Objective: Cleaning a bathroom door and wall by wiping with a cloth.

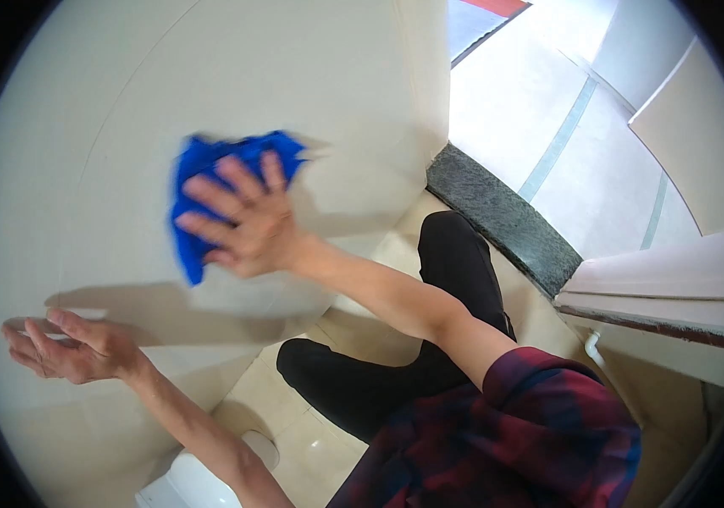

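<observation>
My right hand (251,222) presses a blue cloth (194,184) against a pale wall (336,76). Its fingers are spread over the cloth and slightly blurred, and the cloth's crumpled edges stick out above and to the left of them. Lower on the left, my left hand (73,349) is held close to the same wall with its fingers apart and loosely curled. Nothing is in it; whether it touches the wall I cannot tell. Shadows of hand and arm fall across the wall's lower part.
A dark speckled stone threshold (502,216) crosses the doorway at right, with light floor tiles (565,159) beyond. Beige tiles (311,444) lie under my bent legs (362,387). A white ceramic fixture (194,482) stands beneath my left forearm, and a white pipe (597,352) is at right.
</observation>
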`<state>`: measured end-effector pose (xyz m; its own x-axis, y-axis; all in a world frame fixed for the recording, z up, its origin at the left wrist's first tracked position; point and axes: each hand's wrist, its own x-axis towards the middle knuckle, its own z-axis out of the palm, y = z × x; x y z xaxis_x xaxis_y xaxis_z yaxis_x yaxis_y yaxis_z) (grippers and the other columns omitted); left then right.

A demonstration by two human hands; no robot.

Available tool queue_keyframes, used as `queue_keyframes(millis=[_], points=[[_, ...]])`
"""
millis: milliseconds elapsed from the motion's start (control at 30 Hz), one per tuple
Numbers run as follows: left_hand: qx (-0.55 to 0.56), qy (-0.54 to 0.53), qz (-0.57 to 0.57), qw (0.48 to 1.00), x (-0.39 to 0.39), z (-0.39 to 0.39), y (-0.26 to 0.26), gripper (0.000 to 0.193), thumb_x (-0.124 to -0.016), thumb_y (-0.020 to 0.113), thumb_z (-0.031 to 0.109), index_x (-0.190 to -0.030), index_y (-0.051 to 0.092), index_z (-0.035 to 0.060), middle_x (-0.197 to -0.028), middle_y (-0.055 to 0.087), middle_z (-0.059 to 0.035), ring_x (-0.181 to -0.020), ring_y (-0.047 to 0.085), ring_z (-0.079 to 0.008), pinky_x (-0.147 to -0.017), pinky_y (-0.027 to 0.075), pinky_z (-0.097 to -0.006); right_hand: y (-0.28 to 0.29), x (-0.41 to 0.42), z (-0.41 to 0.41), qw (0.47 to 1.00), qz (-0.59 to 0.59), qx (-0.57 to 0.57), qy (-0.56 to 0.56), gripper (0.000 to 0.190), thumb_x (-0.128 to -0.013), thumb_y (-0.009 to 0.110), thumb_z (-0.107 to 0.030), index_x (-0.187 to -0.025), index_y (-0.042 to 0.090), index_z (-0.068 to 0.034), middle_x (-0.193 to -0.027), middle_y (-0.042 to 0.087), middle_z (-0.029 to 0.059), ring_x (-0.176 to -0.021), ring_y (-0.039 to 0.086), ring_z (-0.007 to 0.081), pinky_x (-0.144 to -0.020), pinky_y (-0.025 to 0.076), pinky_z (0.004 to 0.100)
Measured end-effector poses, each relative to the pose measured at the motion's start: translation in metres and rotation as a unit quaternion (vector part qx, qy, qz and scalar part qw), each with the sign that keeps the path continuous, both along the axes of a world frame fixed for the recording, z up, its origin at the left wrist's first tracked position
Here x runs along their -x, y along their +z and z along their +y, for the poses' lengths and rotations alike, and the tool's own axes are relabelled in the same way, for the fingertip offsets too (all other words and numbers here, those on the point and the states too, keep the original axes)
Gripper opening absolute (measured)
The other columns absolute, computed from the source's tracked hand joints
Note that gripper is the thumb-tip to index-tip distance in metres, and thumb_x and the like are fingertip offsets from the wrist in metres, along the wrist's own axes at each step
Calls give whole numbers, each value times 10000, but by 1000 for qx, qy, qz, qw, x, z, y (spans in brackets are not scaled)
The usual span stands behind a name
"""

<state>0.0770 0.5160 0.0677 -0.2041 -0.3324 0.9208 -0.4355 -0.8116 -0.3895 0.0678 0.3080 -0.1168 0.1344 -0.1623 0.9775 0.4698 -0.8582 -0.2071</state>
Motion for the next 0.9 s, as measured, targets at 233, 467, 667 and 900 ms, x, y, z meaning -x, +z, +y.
queue_keyframes(millis=[233,467,667,900], points=[[16,5,6,1000,3,-10,-2,326,-985,603,202,-1235,645,-3,-1475,529,-171,-1449,331,-416,-1147,313,-512,-187,17,-53,929,90,-356,-52,721,-1013,416,-408,-1571,239,13,-1643,150,271,-1518,115,479,-1202,109,606],[5,39,-1,999,9,-11,-2,321,-973,606,189,-1231,649,4,-1487,521,-167,-1450,338,-417,-1141,306,-517,-87,-1,-23,936,68,-334,-91,711,-1023,402,-422,-1549,286,42,-1664,124,232,-1532,83,449,-1207,60,583],[22,-16,32,999,15,-20,-5,261,-1000,552,129,-1213,616,-8,-1457,546,-179,-1459,338,-398,-1169,271,-512,129,3,3,988,14,-154,-2,915,-785,705,-243,-1591,293,-105,-1652,132,272,-1503,71,543,-1125,38,742],[43,-240,82,966,19,-11,-9,255,-1034,453,94,-1199,589,-46,-1402,580,-208,-1427,374,-379,-1174,298,-522,59,7,68,991,-77,100,45,471,-826,681,-398,-1288,675,-306,-1535,479,-70,-1468,361,257,-1205,120,607]])
